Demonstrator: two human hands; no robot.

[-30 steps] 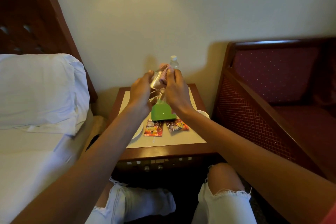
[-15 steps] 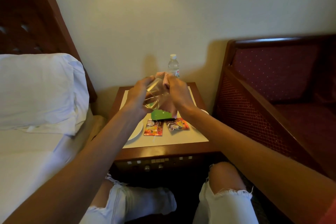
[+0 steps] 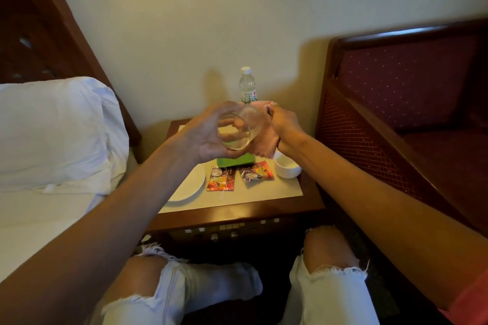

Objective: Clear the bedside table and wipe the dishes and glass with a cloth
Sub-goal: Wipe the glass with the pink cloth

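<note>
Left hand: my left hand is curled around the glass, holding it tipped on its side above the bedside table.
Right hand: my right hand is closed on the pink cloth, pressed against the glass.
Progress: I judge I am mid-wipe on the glass; the inside looks clear, though the glare makes it hard to tell.
Left to do: the white plate, green dish, two packets, white cup and water bottle sit uncleared.
Room: pillow left, padded chair right.
</note>
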